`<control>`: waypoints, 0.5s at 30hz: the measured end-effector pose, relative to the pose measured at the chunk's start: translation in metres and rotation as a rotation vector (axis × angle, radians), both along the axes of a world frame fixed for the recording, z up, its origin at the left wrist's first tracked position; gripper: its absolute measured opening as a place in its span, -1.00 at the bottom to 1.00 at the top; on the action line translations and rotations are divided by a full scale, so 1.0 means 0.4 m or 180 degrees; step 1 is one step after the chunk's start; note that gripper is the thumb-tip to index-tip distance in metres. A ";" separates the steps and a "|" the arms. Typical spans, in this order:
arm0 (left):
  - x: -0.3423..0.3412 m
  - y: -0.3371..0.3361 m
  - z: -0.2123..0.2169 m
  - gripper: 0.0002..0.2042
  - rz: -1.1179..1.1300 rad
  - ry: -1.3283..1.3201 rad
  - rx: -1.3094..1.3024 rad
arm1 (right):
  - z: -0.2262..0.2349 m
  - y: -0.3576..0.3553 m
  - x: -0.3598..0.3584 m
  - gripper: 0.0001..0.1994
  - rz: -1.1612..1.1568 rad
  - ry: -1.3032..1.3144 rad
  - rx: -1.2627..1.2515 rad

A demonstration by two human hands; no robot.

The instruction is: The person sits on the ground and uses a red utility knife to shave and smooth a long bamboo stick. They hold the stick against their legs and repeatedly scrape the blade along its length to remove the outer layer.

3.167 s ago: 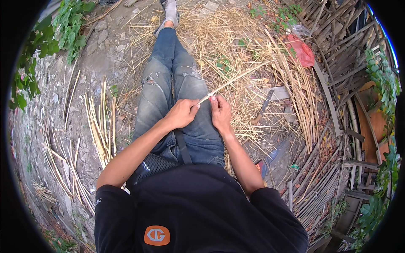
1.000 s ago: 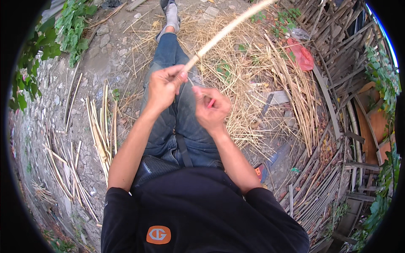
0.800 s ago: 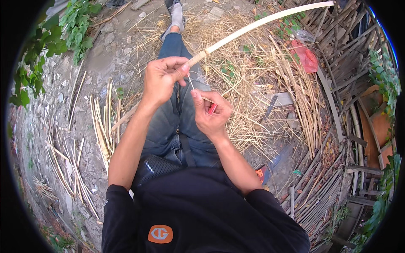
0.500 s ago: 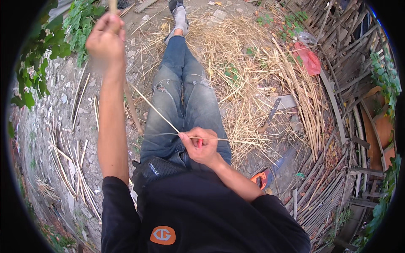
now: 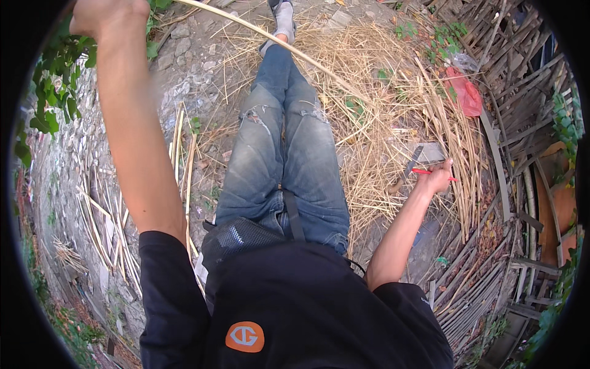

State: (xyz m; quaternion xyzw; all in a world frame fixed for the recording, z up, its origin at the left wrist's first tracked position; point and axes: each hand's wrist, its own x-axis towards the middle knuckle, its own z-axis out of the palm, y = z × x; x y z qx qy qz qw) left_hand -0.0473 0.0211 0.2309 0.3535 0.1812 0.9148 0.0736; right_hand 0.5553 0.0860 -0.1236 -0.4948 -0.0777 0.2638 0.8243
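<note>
My left hand [image 5: 114,15] is raised at the upper left edge, closed, with its fingertips cut off by the picture's edge. A long pale strip [image 5: 270,44], like split bamboo or cane, comes in beside it and bows down to the right over my feet and the straw. The grip itself is out of view. My right hand [image 5: 436,178] is out to the right, closed around a slim red tool [image 5: 421,171] that sticks out on both sides; its kind does not show. Just left of that hand lies a dark-bladed knife [image 5: 413,161] with a wooden handle.
Straw-like shavings [image 5: 369,135] cover the ground right of my outstretched legs [image 5: 283,141]. Pale strips [image 5: 114,240] lie at the left. A red plastic bag [image 5: 464,92] and stacked sticks [image 5: 467,289] are at the right, by a wooden fence [image 5: 522,111].
My right hand has swung from my lap out to the right with the red tool. My left hand has moved up and left. The thin strip across my lap is gone from there.
</note>
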 end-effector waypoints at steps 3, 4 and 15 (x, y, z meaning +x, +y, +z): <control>0.005 0.052 -0.054 -0.76 -0.0572 -0.0312 0.0212 | -0.034 0.055 0.078 -0.80 -0.0357 0.0221 -0.0236; -0.160 0.077 -0.093 -0.75 -0.1503 -0.0440 0.0570 | -0.045 0.080 0.089 -0.78 -0.0401 0.0320 -0.0307; 0.038 0.112 -0.064 -0.77 0.0519 -0.0367 -0.0239 | -0.119 -0.067 0.588 -0.25 -0.1654 0.0541 -0.2347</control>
